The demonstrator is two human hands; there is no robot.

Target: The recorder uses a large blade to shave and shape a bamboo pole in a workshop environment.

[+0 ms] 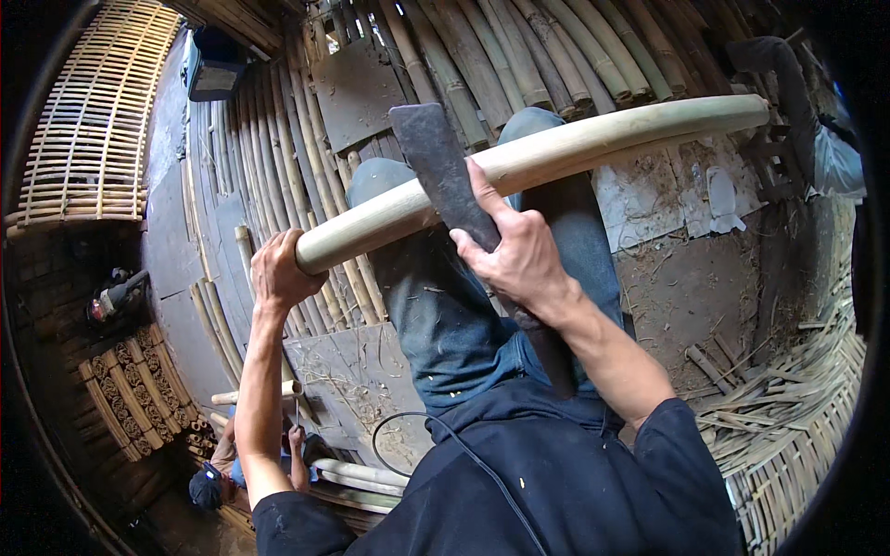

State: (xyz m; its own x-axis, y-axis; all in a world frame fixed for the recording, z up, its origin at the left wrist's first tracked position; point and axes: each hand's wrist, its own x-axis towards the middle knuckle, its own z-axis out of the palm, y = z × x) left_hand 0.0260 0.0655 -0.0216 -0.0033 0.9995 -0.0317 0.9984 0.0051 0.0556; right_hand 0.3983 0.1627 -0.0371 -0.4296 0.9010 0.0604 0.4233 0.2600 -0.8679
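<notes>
A thick, pale green bamboo pole (pixel 640 134) lies across my knees, slanting up to the right. My left hand (pixel 281 267) is closed round its near left end. My right hand (pixel 517 255) grips a broad, dark-bladed machete (pixel 434 153), with thumb and fingers on the lower part of the blade. The blade crosses over the pole, and its square tip points away from me. Its long dark handle (pixel 556 366) runs back under my right wrist toward my lap. The surface of the pole under the blade is hidden.
Bamboo poles (pixel 454 69) lie side by side ahead. Woven bamboo strips (pixel 788 454) pile up at right, and a lattice panel (pixel 97 111) stands far left. A dark blue container (pixel 215 74) is beyond. At lower left, a person (pixel 222 477) handles bamboo near stacked bundles (pixel 139 389).
</notes>
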